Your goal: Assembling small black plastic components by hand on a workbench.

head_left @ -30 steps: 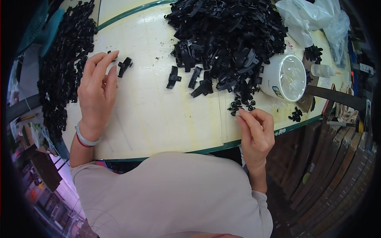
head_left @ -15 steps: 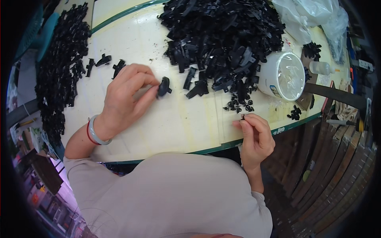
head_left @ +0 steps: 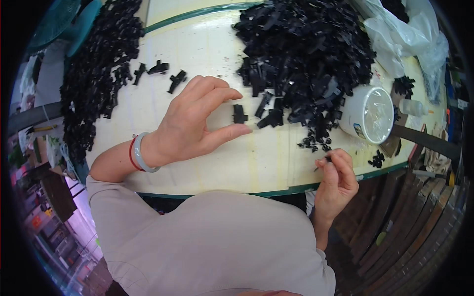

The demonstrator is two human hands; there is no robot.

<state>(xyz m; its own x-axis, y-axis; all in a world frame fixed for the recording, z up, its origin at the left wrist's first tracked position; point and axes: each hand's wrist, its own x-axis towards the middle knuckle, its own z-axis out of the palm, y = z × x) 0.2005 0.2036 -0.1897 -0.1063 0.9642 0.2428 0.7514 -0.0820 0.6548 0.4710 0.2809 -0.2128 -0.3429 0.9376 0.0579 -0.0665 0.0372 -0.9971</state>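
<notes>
My left hand (head_left: pixel 190 118) is open over the table, its thumb and fingers spread around a small black plastic piece (head_left: pixel 239 114) that lies on the surface, apart from the fingertips. Low on the right, my right hand (head_left: pixel 338 185) is closed in a pinch on a small black part (head_left: pixel 328 159), mostly hidden by the fingertips. Just beyond it lie several tiny black plastic parts (head_left: pixel 316 143), at the near edge of a large heap of black plastic pieces (head_left: pixel 306 54). A few loose black pieces (head_left: pixel 176 80) lie beyond my left hand.
Along the left side runs a long pile of black pieces (head_left: pixel 101 64). A white tub (head_left: pixel 355 116) lined with clear plastic stands right of the heap. Nearby are a small bottle (head_left: pixel 413 107), plastic bags (head_left: pixel 395 39) and a little cluster of black parts (head_left: pixel 376 160). The table's green edge (head_left: pixel 266 194) is close to me.
My left hand has let go of the black plastic piece and spread its fingers; the piece now lies flat. The right hand keeps its pinch. The whole view has shifted, so things appear further right.
</notes>
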